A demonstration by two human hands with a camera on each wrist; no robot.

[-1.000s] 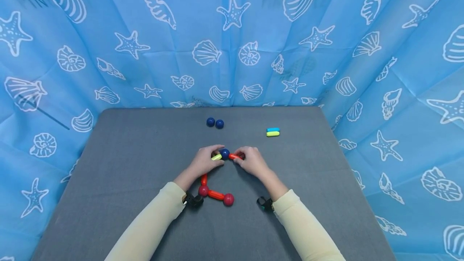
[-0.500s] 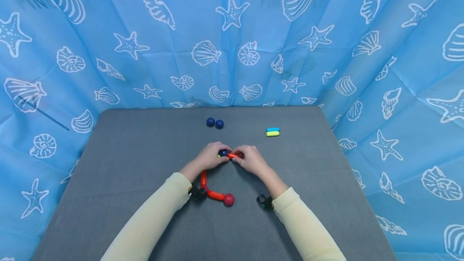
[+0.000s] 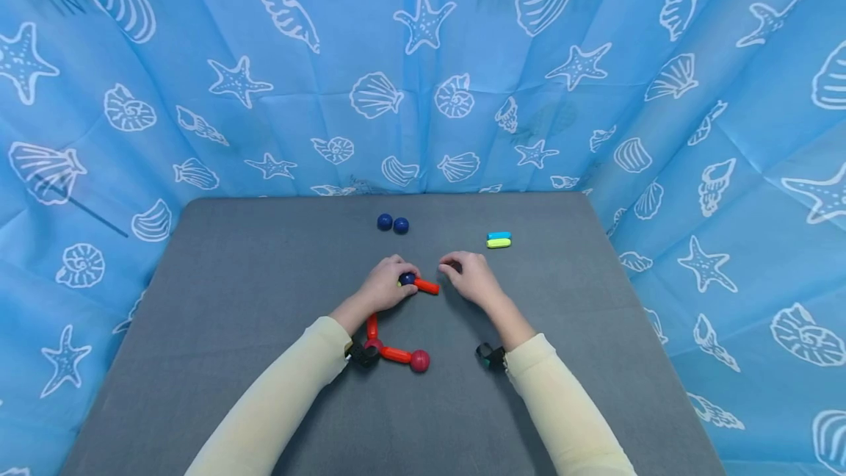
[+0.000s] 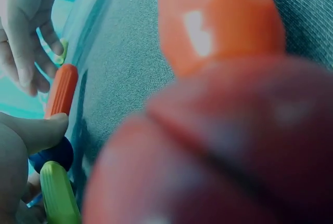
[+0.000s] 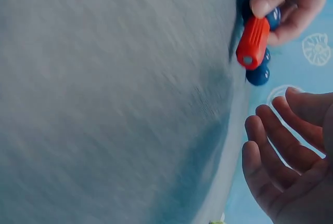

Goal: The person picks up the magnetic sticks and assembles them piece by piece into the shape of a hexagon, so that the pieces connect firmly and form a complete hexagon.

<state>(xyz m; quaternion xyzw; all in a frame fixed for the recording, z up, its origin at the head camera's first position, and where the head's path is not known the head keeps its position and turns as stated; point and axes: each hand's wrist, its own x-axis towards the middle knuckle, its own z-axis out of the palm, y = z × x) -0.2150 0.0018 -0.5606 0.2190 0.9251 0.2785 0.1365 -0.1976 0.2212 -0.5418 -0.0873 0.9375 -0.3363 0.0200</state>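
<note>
My left hand (image 3: 386,285) pinches a dark blue ball (image 3: 407,280) between thumb and fingers. A ridged red building rod (image 3: 427,286) sticks out from the ball to the right, its free end showing a small round grey tip in the right wrist view. On the ball's other side a yellow-green rod (image 4: 58,193) is joined, mostly hidden by the hand in the head view. Off to the right of the red rod's free end, my right hand (image 3: 471,275) holds nothing, fingers loosely bent and spread apart in the right wrist view.
Nearer my body lie joined red pieces: a rod (image 3: 372,326), a ball partly behind the left wrist camera, another rod (image 3: 396,355) and an end ball (image 3: 419,361). Two blue balls (image 3: 400,225) sit at the back. A blue rod (image 3: 499,236) and yellow-green rod (image 3: 499,244) lie back right.
My left hand has shifted right along the yellow-green rod onto the blue ball. My right hand has let go of the red rod and drawn back to the right.
</note>
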